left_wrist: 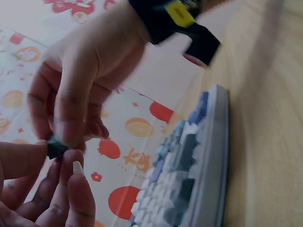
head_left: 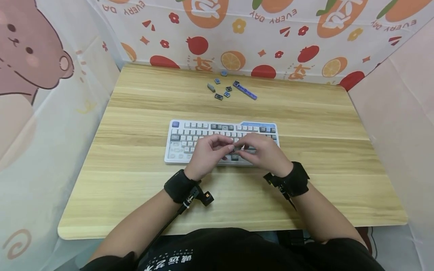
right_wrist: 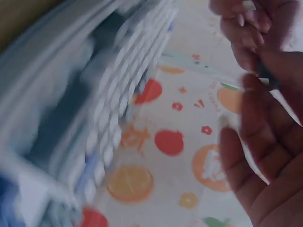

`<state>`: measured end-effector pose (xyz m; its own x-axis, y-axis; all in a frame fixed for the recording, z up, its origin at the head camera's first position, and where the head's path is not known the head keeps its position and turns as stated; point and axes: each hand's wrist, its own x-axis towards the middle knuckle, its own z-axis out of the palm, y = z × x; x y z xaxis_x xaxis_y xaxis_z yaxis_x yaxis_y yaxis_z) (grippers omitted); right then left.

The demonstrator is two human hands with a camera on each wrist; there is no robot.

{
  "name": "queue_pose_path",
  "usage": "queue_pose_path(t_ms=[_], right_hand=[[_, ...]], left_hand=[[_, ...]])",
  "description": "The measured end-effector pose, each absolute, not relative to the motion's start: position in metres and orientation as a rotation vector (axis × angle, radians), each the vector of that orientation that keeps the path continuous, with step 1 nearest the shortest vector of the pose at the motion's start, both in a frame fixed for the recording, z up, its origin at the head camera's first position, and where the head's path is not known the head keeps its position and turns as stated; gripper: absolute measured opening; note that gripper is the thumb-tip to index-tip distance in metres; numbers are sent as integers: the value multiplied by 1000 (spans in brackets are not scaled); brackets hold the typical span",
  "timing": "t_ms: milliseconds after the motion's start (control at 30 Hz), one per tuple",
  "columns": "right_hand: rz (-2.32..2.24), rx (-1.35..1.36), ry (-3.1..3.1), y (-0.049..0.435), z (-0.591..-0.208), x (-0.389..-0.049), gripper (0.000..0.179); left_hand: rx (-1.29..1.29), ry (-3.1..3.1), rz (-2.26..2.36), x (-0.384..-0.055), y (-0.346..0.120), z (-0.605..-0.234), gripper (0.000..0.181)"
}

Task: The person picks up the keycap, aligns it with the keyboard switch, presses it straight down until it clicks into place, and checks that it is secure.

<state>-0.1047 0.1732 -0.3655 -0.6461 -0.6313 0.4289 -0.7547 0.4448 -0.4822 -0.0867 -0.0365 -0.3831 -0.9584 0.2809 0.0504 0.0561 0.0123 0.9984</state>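
A white keyboard [head_left: 190,150] with white, grey and blue keycaps lies in the middle of the table; its lower left corner shows pale switch spots without caps. Just over it, my left hand [head_left: 207,152] and right hand [head_left: 264,150] meet at their fingertips. Between them is a small dark keycap [left_wrist: 57,147], pinched from both sides. In the right wrist view the keycap [right_wrist: 268,78] is partly covered by thumb and fingers. The right hand's other fingers are spread loosely there.
Toward the back of the wooden table [head_left: 305,109] lie several loose dark and blue keycaps [head_left: 218,96] and a long blue-purple bar-shaped keycap [head_left: 245,90]. Printed cloth [head_left: 230,37] hangs along the back and sides. Both wrists wear black camera straps [head_left: 181,186].
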Motion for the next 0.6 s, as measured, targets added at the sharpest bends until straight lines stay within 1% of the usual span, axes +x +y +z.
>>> queue_pose_path(t_ms=[100, 167, 400, 600], right_hand=[[746, 1226, -2568, 181, -367, -104, 16], [672, 1200, -2636, 189, -371, -104, 17], [609, 1089, -2847, 221, -398, -108, 16], [611, 1130, -2789, 220, -413, -107, 15]], left_hand=[[366, 2106, 2022, -88, -33, -389, 20], [390, 2126, 1973, -89, -33, -391, 21], [429, 2255, 1852, -92, -39, -392, 25], [476, 2295, 1835, -92, -38, -397, 22]])
